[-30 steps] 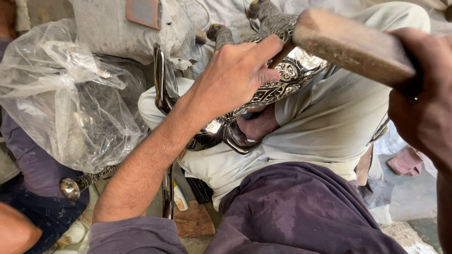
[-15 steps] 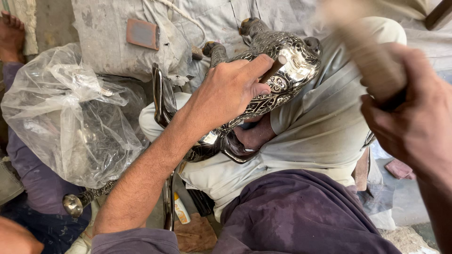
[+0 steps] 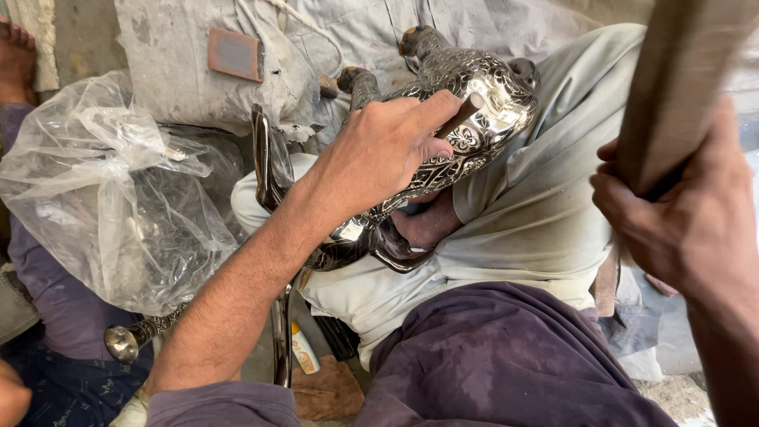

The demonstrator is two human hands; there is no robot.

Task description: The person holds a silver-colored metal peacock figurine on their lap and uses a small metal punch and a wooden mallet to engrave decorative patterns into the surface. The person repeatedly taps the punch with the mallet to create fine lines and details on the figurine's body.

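Nearest the camera, the person's purple-clad knee [image 3: 506,356] fills the lower middle of the view, with a purple sleeve [image 3: 221,403] at the bottom edge. The right hand [image 3: 688,213] is raised at the right, its fingers curled tight round the blurred wooden handle of a mallet [image 3: 680,87] that runs up out of view. The left hand [image 3: 379,158] reaches forward from the bare forearm; its fingers are bunched together, pinching a short punch [image 3: 462,115] whose tip rests against the engraved silver vessel [image 3: 474,103]. That ornate metal piece lies tilted across the grey-white cloth [image 3: 522,221] over the lap, its dark curved handle [image 3: 395,253] hanging below the hand. Just left of it a slim polished metal strip [image 3: 265,158] stands upright. Further left sits a crumpled clear plastic bag [image 3: 118,205], a metal knob [image 3: 122,341] poking out beneath it. Beyond, a dusty grey sack [image 3: 182,87] carries a small reddish block [image 3: 236,54]
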